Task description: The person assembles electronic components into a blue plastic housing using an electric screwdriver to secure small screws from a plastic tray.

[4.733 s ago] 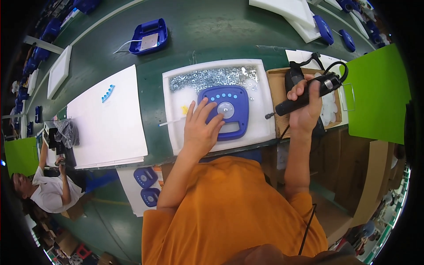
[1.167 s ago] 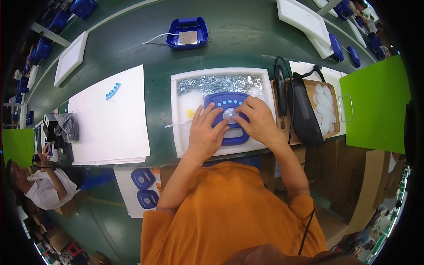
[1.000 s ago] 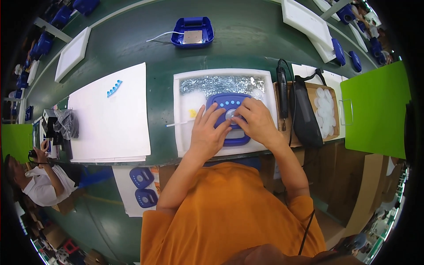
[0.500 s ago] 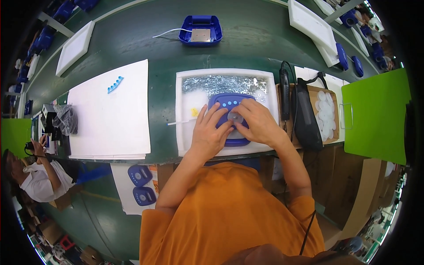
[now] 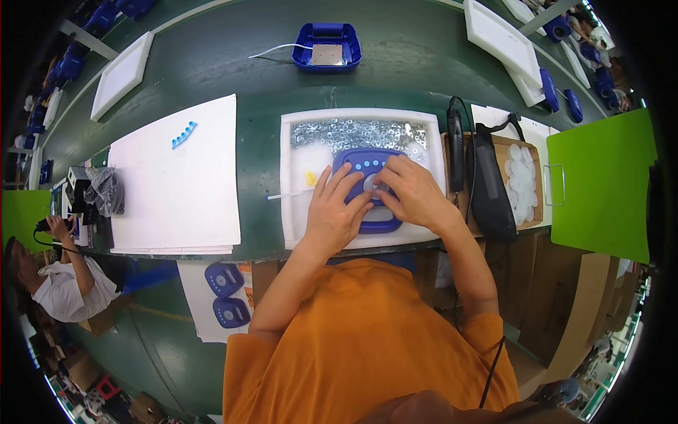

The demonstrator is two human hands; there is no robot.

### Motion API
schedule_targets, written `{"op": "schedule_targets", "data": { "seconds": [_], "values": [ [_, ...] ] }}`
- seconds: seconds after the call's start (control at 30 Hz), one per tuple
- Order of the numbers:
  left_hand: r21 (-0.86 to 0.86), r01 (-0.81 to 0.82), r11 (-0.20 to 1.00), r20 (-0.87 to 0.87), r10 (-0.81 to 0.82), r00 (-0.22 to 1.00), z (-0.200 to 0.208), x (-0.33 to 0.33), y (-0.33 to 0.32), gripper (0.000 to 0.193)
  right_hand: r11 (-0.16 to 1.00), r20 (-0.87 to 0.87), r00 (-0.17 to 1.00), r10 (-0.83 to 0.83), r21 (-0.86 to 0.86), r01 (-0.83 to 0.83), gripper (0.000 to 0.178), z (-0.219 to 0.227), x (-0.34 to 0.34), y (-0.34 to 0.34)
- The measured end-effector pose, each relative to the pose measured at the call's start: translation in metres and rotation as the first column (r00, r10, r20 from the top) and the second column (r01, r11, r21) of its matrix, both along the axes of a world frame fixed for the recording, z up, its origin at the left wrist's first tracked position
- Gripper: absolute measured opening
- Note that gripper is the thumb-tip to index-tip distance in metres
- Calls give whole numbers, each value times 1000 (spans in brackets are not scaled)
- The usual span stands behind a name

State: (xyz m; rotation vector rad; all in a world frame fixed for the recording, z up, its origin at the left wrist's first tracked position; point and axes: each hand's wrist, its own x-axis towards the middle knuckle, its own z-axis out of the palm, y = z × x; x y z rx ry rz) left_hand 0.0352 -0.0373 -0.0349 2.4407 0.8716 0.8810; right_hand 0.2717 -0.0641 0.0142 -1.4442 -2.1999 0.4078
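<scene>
A blue plastic panel [image 5: 355,156] with a row of light-blue buttons and a handle-like loop lies on a white foam tray [image 5: 287,159] right before me. At its middle sits a clear round disc [image 5: 373,183]. My left hand [image 5: 333,212] presses its fingertips and thumb against the disc's left and near edge. From the other side, my right hand [image 5: 417,194] closes its thumb and fingers on the disc. The fingertips partly cover the disc, so how it sits in the panel is hard to see.
Shiny small metal parts [image 5: 339,134] fill the tray's far side. To the right are a black power tool [image 5: 455,152], a black pouch [image 5: 492,187] and a box of white discs [image 5: 521,180]. White sheets [image 5: 176,198] lie left. A blue housing [image 5: 327,32] rests on the conveyor.
The blue housing on the conveyor has shifted slightly right and away. My right fingers have moved a little left over the disc; my left hand stays nearly still.
</scene>
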Motion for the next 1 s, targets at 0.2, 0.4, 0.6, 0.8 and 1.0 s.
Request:
{"op": "schedule_targets", "data": {
  "seconds": [0.2, 0.4, 0.6, 0.8, 1.0],
  "values": [
    [-2, 0, 1000, -5, 0, 1000, -1, 0, 0, 24, 999, 32, 999, 28, -28, -27, 18, -5, 3, 3],
    [3, 0, 1000, -3, 0, 1000, 0, 0, 0, 23, 998, 74, 996, 48, -46, -45, 17, -5, 4, 5],
    [-2, 0, 1000, -2, 0, 1000, -1, 0, 0, 24, 999, 52, 997, 53, 0, -53, 18, -5, 5, 6],
    [-3, -2, 1000, -8, 2, 1000, -1, 0, 0, 24, 996, 128, 988, 90, -5, -90, 19, -4, 6, 8],
    [1, -1, 1000, -14, 1, 1000, -1, -1, 0, 24, 992, 126, 984, 122, -57, -116, 18, -1, 7, 16]
  ]
}}
